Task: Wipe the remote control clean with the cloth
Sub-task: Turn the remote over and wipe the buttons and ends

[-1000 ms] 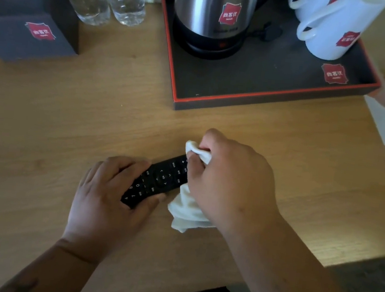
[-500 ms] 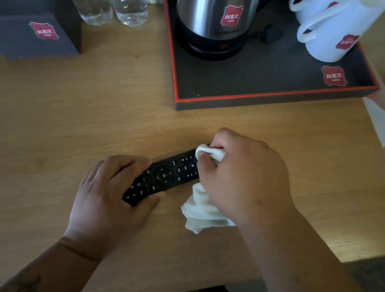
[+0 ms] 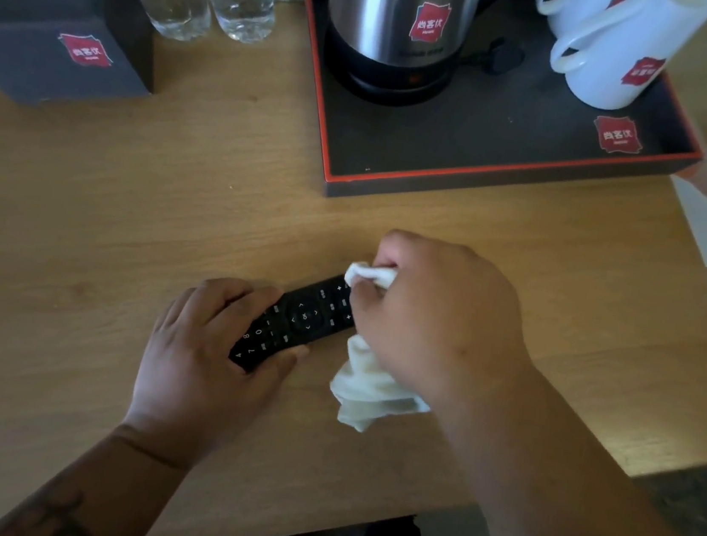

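Just below the tray (image 3: 504, 184), the left hand (image 3: 201, 365) pins a black remote (image 3: 298, 321) flat while the right hand (image 3: 438, 323), fingers closed, presses a bunched white cloth (image 3: 371, 394) on it.

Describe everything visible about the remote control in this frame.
The remote control is a slim black plastic bar with white-marked buttons and a round navigation pad, lying face up and diagonal on the wooden table. The left hand pins its numbered end; the right hand presses a white cloth over its far end.
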Tool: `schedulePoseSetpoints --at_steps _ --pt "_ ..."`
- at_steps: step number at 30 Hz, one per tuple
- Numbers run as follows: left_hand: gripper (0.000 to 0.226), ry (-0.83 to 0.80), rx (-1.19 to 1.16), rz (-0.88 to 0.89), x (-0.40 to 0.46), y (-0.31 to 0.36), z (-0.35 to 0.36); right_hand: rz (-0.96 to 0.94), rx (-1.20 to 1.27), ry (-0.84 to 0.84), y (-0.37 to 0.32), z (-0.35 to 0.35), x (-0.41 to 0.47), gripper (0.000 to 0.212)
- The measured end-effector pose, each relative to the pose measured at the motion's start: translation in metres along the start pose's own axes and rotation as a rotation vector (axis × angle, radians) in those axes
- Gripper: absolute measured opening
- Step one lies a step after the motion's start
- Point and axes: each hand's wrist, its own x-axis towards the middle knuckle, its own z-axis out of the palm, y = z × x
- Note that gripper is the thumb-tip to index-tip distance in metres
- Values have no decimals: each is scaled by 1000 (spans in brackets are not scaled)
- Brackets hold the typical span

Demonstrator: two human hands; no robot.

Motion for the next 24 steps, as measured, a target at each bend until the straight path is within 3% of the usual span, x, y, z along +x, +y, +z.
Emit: schedulePoseSetpoints --at_steps 6,11,21,24 --pt "57 -5 -10 5 0 1 -1 14 -44 -116 15 8 -21 12" --pt "56 14 -9 18 -1 0 0 -69 26 -21 -1 10 -13 10" --pt "58 -18 -36 3 0 3 -2 -15 -59 -9 14 9 -8 13" --pt "57 -7 -34 8 0 2 -3 -107 -75 59 18 5 -10 12"
